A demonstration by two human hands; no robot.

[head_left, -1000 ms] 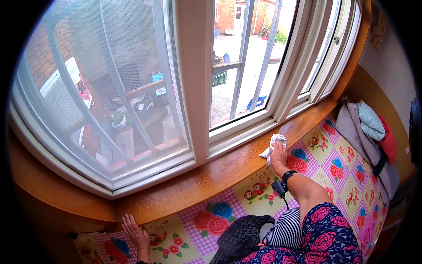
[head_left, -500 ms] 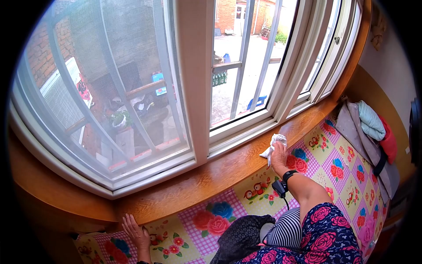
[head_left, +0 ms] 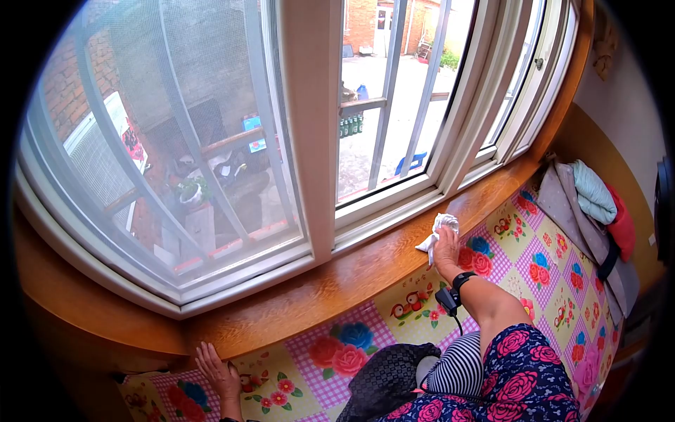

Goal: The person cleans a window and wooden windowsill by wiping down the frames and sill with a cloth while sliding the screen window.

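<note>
A crumpled white cloth (head_left: 441, 229) lies on the wooden window sill (head_left: 337, 280), near its front edge. My right hand (head_left: 446, 250) is closed on the cloth and presses it against the sill. A black strap with a small dark device is on my right wrist. At the lower left my left hand (head_left: 217, 370) rests with its fingers spread, the fingertips at the sill's front edge. It holds nothing. Below the sill lies a patterned cover (head_left: 344, 352) with flowers and owls on checked squares.
White window frames (head_left: 309, 141) with panes and bars rise behind the sill. Folded grey, pale blue and red fabrics (head_left: 594, 193) are piled at the right. A dark garment (head_left: 387, 380) and my striped and floral clothing fill the lower middle.
</note>
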